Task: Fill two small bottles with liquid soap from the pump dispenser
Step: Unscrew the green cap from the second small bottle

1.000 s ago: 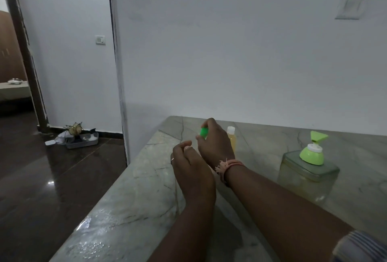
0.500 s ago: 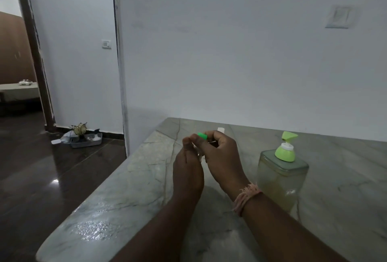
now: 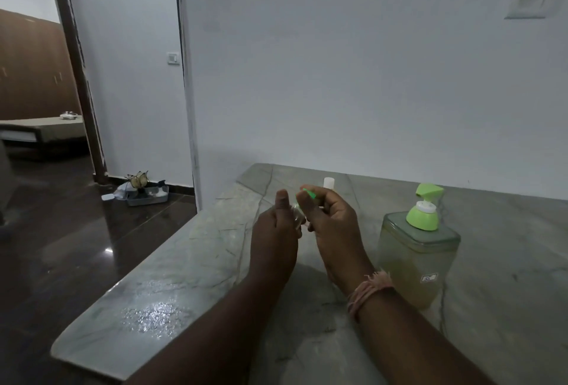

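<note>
My left hand (image 3: 274, 237) grips a small clear bottle (image 3: 297, 215), mostly hidden by the fingers. Right beside it, my right hand (image 3: 333, 224) pinches that bottle's green cap (image 3: 307, 192) between its fingertips at the bottle's top. Behind my right hand a second small bottle with a white cap (image 3: 328, 183) stands on the marble counter (image 3: 190, 271); only its top shows. The pump dispenser (image 3: 416, 249), a clear square jar with yellowish soap and a light green pump head, stands to the right of my right hand.
The counter meets a white wall (image 3: 338, 77) at the back and ends at a left edge above a dark floor (image 3: 61, 246). A tray with small items (image 3: 144, 192) lies on the floor near a doorway.
Both hands have come back toward me and closed together on the small bottle and its green cap. The view has shifted, so the dispenser sits nearer my right hand.
</note>
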The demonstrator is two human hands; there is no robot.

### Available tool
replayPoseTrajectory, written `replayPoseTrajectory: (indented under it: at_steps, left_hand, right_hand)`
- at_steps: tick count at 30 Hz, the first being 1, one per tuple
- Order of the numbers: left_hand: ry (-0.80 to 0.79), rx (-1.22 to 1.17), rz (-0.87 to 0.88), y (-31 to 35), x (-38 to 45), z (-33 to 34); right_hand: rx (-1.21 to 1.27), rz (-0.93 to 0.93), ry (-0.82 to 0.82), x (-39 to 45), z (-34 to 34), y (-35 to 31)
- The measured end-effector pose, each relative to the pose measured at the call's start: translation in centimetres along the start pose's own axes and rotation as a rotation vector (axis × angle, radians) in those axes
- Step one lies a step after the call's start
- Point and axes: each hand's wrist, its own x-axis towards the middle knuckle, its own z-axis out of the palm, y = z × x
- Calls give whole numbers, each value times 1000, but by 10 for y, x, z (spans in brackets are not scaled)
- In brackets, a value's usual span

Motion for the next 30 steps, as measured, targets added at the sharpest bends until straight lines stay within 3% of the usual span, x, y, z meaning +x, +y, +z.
replayPoseTrajectory:
  at_steps: [4, 13, 22, 30]
  left_hand:
    - [34, 107, 88, 1, -3, 3]
    - [-20, 12, -30, -1, 2, 2]
    - [52, 201, 138, 1, -5, 4]
    - [17, 70, 15, 1, 0, 4]
  right_hand:
    - [55, 11, 52, 1, -3, 2]
    - [135, 28, -18, 3, -6, 4]
    - [137, 6, 78, 4, -11, 5]
    - [217, 50, 18, 7, -11, 8]
